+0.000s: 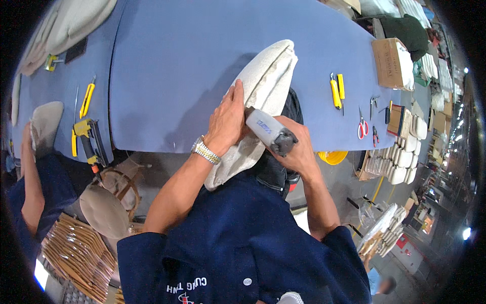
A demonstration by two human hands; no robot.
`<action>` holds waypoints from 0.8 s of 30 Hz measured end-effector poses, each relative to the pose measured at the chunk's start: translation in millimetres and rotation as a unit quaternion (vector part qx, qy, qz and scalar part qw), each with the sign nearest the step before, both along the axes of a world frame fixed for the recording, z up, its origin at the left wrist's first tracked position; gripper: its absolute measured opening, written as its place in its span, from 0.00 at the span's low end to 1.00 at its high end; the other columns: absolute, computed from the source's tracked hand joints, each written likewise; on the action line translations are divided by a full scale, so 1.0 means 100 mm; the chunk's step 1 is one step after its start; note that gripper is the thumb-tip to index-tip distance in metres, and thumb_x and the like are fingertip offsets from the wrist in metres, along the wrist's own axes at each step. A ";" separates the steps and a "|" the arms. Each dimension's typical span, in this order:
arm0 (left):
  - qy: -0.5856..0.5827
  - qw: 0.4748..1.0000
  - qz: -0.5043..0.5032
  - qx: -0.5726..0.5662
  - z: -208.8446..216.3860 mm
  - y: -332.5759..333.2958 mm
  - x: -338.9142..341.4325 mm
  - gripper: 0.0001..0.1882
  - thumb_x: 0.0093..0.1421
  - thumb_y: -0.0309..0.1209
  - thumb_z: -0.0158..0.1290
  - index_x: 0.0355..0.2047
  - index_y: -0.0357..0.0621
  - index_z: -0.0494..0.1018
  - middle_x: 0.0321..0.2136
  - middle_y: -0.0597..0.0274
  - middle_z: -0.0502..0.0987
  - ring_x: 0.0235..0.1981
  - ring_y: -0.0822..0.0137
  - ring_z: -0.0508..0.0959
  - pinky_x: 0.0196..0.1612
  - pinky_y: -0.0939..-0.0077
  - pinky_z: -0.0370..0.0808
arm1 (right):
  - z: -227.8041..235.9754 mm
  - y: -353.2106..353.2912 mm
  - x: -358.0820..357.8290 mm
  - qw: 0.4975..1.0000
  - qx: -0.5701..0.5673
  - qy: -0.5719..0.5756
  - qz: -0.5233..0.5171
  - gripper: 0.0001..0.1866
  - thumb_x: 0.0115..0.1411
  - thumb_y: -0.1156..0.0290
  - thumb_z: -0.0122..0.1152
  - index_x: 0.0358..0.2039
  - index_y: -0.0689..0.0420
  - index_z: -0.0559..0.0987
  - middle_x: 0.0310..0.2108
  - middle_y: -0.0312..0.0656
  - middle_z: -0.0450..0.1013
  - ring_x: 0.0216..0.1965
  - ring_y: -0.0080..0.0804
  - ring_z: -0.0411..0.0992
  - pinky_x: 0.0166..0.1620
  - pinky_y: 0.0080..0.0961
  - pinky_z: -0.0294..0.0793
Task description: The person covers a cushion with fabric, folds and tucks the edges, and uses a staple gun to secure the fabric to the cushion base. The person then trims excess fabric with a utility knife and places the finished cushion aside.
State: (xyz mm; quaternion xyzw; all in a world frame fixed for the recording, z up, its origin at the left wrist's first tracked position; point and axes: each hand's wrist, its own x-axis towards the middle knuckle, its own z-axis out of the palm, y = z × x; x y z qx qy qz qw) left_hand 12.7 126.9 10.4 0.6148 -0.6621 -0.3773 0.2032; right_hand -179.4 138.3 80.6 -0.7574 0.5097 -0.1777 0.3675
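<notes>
A cream fabric-covered seat cushion is propped on its edge at the near side of the blue table, its folded underside turned to the right. My left hand, with a metal watch on the wrist, grips the cushion's left face, fingers close together. My right hand is wrapped round a grey staple gun with a dark rear end. The gun's front meets the cushion's underside beside my left hand; its tip is hidden. The cushion's lower end rests against my dark blue shirt.
Yellow-handled tools, red-handled scissors and a cardboard box are on the table's right. Left lie a yellow-black staple gun and a yellow cutter. A co-worker's arm holds another cushion at far left.
</notes>
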 end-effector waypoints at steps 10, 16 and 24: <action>-0.019 0.997 0.004 0.079 0.20 -0.76 -0.24 0.39 0.55 0.28 0.51 0.67 0.28 0.55 0.60 0.30 0.69 0.59 0.37 0.73 0.59 0.46 0.71 | -0.74 -0.34 -1.35 0.929 0.062 0.198 -0.307 0.23 0.51 0.68 0.74 0.46 0.63 0.81 0.41 0.53 0.81 0.43 0.52 0.80 0.48 0.40 0.78; 0.001 0.994 0.034 -0.102 0.13 -1.34 -0.66 0.37 0.54 0.28 0.52 0.64 0.28 0.59 0.55 0.36 0.75 0.55 0.36 0.76 0.58 0.45 0.72 | -1.72 -0.57 -2.07 0.948 -0.098 0.173 -0.249 0.23 0.55 0.69 0.69 0.51 0.63 0.79 0.46 0.55 0.77 0.48 0.51 0.76 0.52 0.38 0.76; -0.070 0.990 -0.095 0.073 -0.08 -1.94 -0.93 0.60 0.48 0.68 0.60 0.68 0.33 0.58 0.58 0.33 0.73 0.57 0.41 0.77 0.58 0.50 0.74 | -0.54 -0.99 -0.47 0.955 0.066 -0.129 -0.258 0.14 0.71 0.63 0.58 0.40 0.64 0.77 0.35 0.39 0.78 0.33 0.24 0.75 0.39 0.22 0.76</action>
